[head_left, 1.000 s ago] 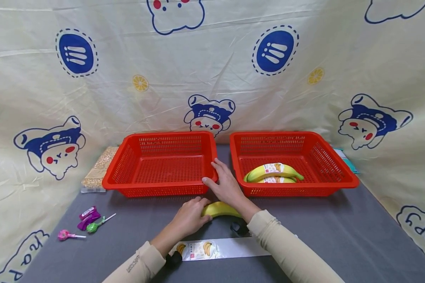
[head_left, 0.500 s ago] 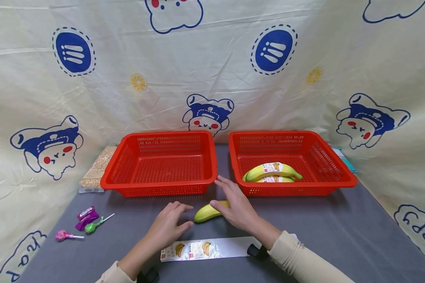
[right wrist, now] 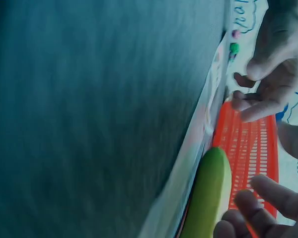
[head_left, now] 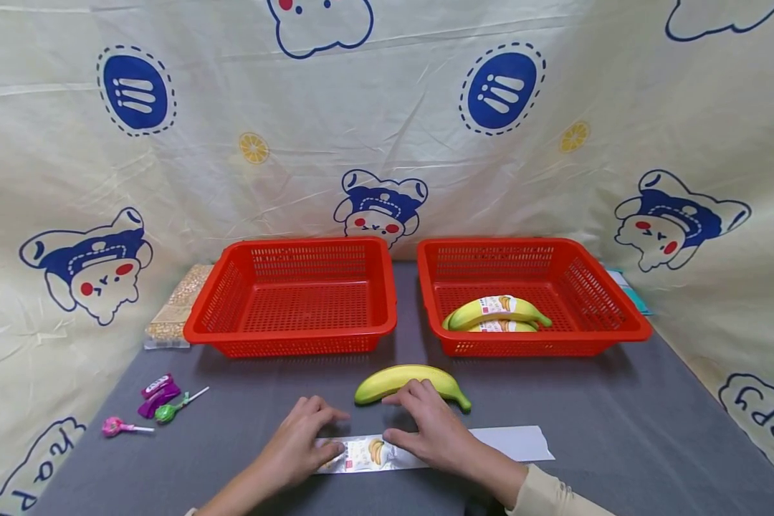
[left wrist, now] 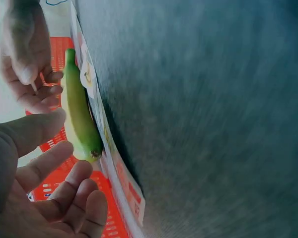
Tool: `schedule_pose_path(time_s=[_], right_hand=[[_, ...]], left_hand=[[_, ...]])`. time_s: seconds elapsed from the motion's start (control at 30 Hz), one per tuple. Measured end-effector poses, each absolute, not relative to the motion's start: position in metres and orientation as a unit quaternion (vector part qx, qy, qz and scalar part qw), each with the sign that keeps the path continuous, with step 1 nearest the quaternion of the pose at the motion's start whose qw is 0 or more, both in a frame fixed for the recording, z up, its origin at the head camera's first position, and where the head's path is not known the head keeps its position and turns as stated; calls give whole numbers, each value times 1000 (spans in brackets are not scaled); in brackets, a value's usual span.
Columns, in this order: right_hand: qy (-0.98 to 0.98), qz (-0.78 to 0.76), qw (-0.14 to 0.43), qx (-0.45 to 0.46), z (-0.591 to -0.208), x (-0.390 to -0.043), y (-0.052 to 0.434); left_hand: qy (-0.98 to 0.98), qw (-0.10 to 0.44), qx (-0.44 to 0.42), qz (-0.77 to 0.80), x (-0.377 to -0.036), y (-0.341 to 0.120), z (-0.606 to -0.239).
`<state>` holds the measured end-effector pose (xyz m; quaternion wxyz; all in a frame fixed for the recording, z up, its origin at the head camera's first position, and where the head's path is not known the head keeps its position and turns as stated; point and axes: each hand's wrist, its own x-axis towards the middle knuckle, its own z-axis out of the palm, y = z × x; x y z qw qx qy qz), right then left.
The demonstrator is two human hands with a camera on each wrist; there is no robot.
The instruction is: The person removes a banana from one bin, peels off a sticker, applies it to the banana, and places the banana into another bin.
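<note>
A single banana [head_left: 419,374] lies on the grey cloth in front of the two baskets, its whole length showing except where fingertips overlap it. Nearer to me stretches a white label strip [head_left: 512,442] printed with banana stickers. My left hand [head_left: 293,444] hovers over the strip's left end, fingers relaxed and holding nothing. Over the strip's middle is my right hand [head_left: 435,430], loosely spread, its fingertips overlapping the banana's lower edge in the head view. In the left wrist view the banana [left wrist: 79,111] appears beyond the left hand's bent fingers, with nothing in its grasp.
A red basket [head_left: 290,338] stands at the back left with nothing in it. In the right red basket [head_left: 548,337] lie labelled bananas [head_left: 497,312]. Lollipops [head_left: 168,412] and a purple-wrapped sweet [head_left: 158,395] are at left. A bag of grains [head_left: 179,304] sits beside the left basket.
Both hands have let go and drawn back toward me, the right one from the left basket's corner. The banana now lies uncovered, and the hands are over the label strip.
</note>
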<state>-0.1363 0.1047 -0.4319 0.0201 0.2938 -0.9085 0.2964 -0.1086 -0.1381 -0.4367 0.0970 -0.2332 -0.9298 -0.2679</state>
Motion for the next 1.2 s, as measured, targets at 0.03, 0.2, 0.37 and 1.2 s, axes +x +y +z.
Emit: schedule_pose_path(time_s=[0.03, 0.2, 0.37, 1.2], right_hand=[[-907, 298, 11, 298, -433, -135, 105], [-899, 290, -20, 327, -439, -131, 104], [-902, 268, -36, 336, -444, -130, 101], [-922, 199, 24, 330, -451, -123, 105]], left_hand=[[-931, 89, -233, -268, -108, -138, -437], [-933, 47, -230, -272, -105, -139, -440], [-933, 28, -236, -271, -104, -140, -442], [-930, 46, -254, -263, -109, -130, -451]])
